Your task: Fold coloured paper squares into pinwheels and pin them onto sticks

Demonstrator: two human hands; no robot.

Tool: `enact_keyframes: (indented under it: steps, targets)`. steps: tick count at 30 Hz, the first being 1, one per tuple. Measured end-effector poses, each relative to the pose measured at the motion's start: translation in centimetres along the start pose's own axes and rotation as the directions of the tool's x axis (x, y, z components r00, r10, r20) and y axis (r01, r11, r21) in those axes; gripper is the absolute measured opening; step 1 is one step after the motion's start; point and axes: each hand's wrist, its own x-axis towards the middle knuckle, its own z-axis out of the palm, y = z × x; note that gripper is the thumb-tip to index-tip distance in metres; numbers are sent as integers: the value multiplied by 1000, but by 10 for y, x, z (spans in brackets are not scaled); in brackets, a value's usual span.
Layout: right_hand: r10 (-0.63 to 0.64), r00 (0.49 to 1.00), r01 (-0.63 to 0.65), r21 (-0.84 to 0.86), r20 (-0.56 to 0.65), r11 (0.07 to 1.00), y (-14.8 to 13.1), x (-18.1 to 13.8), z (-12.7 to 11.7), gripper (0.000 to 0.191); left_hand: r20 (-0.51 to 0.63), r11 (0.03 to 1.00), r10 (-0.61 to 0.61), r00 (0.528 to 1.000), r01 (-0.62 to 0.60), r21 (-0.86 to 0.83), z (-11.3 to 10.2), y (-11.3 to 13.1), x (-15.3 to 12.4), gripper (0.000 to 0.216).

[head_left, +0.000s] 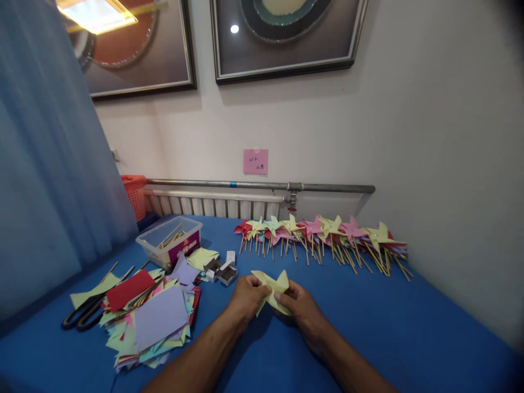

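A pale yellow paper pinwheel (pixel 273 284) is held between both hands above the blue table, its pointed blades sticking out past the fingers. My left hand (pixel 249 295) pinches it from the left, thumb near the middle. On the other side my right hand (pixel 301 305) is closed on the right part, with the thumb at the centre. No stick shows on this pinwheel. Just beyond my left hand stand small open boxes (pixel 227 274) with tiny dark pieces inside.
Finished pinwheels on sticks (pixel 313 228) lie in a row along the back. To the left are stacked coloured papers (pixel 161 316), black-handled scissors (pixel 84 314) and a clear plastic tub (pixel 149 240) holding sticks. A blue curtain (pixel 53 136) hangs at the left edge.
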Motion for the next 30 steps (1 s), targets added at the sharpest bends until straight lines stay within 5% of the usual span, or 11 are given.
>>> enact_keyframes:
  steps: [30]
  targets:
    - [-1,998,0,-2,-69,1000,-1,-3,0,52,32,1000,6,999,-6,-20,4,6,-7,24]
